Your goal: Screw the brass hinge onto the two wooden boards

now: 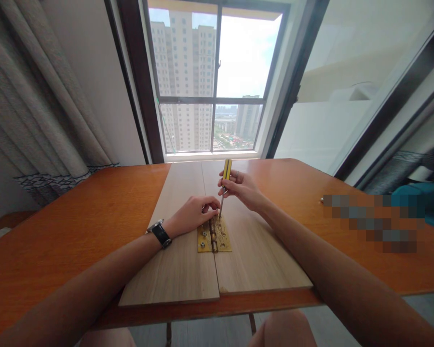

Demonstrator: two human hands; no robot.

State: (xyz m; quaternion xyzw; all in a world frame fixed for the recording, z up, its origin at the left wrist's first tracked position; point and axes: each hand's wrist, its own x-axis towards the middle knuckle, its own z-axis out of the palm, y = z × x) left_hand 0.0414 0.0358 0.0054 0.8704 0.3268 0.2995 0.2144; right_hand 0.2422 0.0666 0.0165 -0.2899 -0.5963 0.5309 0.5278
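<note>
Holding the screwdriver [226, 171] in your right hand [244, 188], you have that grip clamped on its handle, tip down at the hinge's [214, 236] right leaf. Your left hand [193, 212] rests by the hinge's far end, fingertips curled near the shaft; whether its grip holds anything cannot be told. The hinge spans the seam of two boards [260, 270] on the counter [94, 221], between its left and right edges, back from the near edge. Two screws [202, 245] stand in the left leaf.
</note>
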